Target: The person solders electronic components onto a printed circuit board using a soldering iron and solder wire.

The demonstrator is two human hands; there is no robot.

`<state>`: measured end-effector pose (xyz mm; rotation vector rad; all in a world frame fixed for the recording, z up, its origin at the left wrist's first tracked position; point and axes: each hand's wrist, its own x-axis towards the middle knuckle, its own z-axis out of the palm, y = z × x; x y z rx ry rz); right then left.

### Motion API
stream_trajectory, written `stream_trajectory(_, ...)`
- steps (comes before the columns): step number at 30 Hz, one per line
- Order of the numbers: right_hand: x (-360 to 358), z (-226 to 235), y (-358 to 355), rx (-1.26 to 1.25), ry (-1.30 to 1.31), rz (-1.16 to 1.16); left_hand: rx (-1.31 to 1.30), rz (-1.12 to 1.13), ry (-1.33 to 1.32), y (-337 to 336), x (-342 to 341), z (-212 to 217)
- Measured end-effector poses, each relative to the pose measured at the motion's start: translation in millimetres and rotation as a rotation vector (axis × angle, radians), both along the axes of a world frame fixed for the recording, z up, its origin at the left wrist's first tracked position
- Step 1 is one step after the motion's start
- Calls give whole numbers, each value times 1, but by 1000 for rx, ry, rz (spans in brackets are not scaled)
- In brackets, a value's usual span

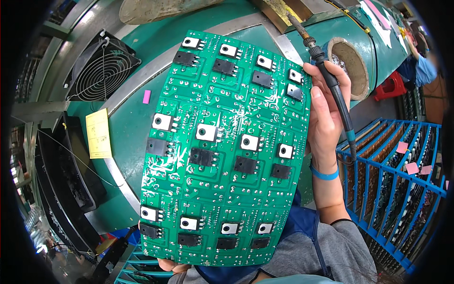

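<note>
Two hands were busy: the right hand [326, 109] gripped a soldering iron [331, 80] at the green circuit board's [227, 151] right edge; the left hand [172, 266] pinched its bottom edge; that hot tip risked scorching the board or fingers.

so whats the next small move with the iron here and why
Probably bring the soldering iron tip down toward the green circuit board. The right hand grips the iron at the board's right edge with its tip pointing up and away, while the left hand props the board up from below, solder side facing the camera.
</note>
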<state>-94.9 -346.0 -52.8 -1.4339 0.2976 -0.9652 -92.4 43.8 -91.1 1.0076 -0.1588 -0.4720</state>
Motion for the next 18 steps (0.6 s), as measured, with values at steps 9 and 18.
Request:
stream_trajectory(9,-2,2,2,-4,37,-18,89,48,-36,13,-10,6)
stream_trajectory(18,0,2,4,7,0,-25,164,74,-66,20,-14,9)
